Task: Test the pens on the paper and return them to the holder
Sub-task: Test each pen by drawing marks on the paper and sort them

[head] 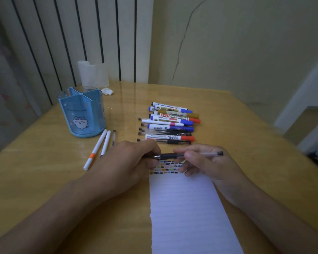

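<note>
A clear gel pen (170,155) with a black grip lies level just above the top of the lined paper (187,213). My right hand (206,165) pinches its barrel. My left hand (128,162) curls its fingers at the pen's metal tip end; whether a cap is inside them is hidden. Small coloured test marks (165,168) fill the paper's top edge below the pen. The blue divided pen holder (83,114) stands at the back left with no pens showing in it. A row of several markers and gel pens (170,123) lies just beyond my hands.
Three thin pens (99,147) lie on the wooden table (246,125) between the holder and my left hand. A white paper roll (93,74) and a crumpled tissue (107,91) sit behind the holder near the wall. The table's right edge runs diagonally past my right hand.
</note>
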`<state>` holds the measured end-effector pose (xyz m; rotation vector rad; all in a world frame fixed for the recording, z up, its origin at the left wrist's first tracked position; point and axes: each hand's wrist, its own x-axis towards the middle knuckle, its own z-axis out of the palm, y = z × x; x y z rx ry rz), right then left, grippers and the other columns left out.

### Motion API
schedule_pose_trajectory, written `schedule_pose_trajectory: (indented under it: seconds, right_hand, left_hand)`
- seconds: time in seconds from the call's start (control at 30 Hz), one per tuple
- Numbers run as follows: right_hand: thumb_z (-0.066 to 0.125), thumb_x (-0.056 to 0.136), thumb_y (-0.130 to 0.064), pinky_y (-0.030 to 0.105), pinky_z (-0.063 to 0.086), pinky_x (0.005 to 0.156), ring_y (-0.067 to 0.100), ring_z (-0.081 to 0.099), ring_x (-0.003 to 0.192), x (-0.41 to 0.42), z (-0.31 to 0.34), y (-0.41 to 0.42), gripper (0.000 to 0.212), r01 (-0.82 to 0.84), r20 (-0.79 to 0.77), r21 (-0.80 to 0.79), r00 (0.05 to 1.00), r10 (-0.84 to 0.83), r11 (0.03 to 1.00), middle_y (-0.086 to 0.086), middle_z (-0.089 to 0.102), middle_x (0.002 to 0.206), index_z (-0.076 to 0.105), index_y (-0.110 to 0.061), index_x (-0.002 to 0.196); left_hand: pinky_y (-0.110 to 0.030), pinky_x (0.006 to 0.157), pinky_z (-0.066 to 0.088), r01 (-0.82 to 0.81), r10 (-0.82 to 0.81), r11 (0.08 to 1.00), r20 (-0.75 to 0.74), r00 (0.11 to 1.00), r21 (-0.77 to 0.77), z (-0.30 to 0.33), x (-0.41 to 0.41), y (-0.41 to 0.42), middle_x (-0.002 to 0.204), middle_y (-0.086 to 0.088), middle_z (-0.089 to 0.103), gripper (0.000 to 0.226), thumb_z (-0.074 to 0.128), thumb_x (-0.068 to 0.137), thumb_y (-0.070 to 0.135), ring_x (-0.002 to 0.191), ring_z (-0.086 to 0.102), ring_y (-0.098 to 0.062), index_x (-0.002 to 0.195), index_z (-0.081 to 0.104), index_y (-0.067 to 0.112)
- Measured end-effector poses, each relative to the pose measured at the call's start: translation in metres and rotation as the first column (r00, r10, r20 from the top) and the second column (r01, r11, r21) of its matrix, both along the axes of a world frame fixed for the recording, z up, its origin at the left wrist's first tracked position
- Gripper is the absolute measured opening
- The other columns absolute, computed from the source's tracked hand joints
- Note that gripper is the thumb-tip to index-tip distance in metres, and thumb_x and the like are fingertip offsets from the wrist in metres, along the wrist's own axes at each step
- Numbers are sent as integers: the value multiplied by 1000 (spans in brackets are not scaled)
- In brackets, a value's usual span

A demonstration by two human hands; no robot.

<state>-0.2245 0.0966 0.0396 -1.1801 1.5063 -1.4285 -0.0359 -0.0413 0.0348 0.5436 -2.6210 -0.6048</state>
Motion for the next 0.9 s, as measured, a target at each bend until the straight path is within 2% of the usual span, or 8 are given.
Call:
schedule_pose_trajectory:
  seconds: [0.1,0.23,0.37,0.43,0.53,0.63,0.8,0.9]
  right_hand:
    - [62,87,-25,23,57,68,18,72,78,2,-1,-1,24,-14,41,-11,999,14,1000,11,77,95,80,-21,102]
    - [62,87,-26,24,57,71,17,71,81,5,-1,1,29,-8,53,-23,999,9,1000,11,77,96,76,-14,110]
    - [63,86,-23,25,58,71,18,71,78,7,0,1,29,19,74,-43,997,-16,999,12,76,88,76,-8,107]
    - [65,85,-22,26,59,71,19,71,77,8,-3,0,28,37,88,-49,996,-33,998,13,76,86,76,-5,105]
    - [65,86,-21,25,58,70,19,72,76,10,-3,-2,26,53,72,-65,996,-49,996,14,76,85,76,-5,104]
    - [65,86,-26,27,60,71,19,72,75,10,1,-3,27,45,20,-86,999,-43,995,12,76,84,77,-8,101]
    - [67,83,-31,25,56,64,19,70,71,8,-4,-8,33,17,-33,-81,999,-20,997,11,75,79,76,-2,97]
    - [77,83,-32,23,55,68,14,71,77,0,-8,-11,25,-11,-55,-65,998,8,998,4,76,84,75,-19,104]
  left_hand:
    - [-31,65,52,-19,19,1000,-26,999,9,3,0,2,95,14,72,13,63,95,24,81,63,-5,101,58,34]
    - [-19,61,48,-53,53,998,-1,999,-32,7,0,5,96,17,70,18,62,95,22,79,62,-2,99,55,37]
    - [-23,61,46,-56,57,997,15,998,-60,10,-1,9,90,11,70,14,64,95,20,73,58,-5,101,59,30]
    - [-15,58,39,-49,51,996,26,998,-78,9,-2,11,90,13,68,13,63,95,21,68,54,-2,102,58,31]
    - [-9,56,35,-58,61,992,18,998,-114,6,-4,12,101,12,70,22,63,95,19,70,50,1,112,58,31]
    - [-10,67,44,-31,28,997,-41,999,-77,6,-3,11,104,15,70,37,65,94,23,81,59,1,124,51,39]
    - [-17,62,44,76,-96,984,-117,988,-160,8,-2,11,89,18,61,10,67,90,37,77,55,1,99,64,33]
    - [-19,60,41,58,-79,980,-101,992,-192,9,0,7,89,19,54,12,71,89,31,73,52,1,100,66,33]
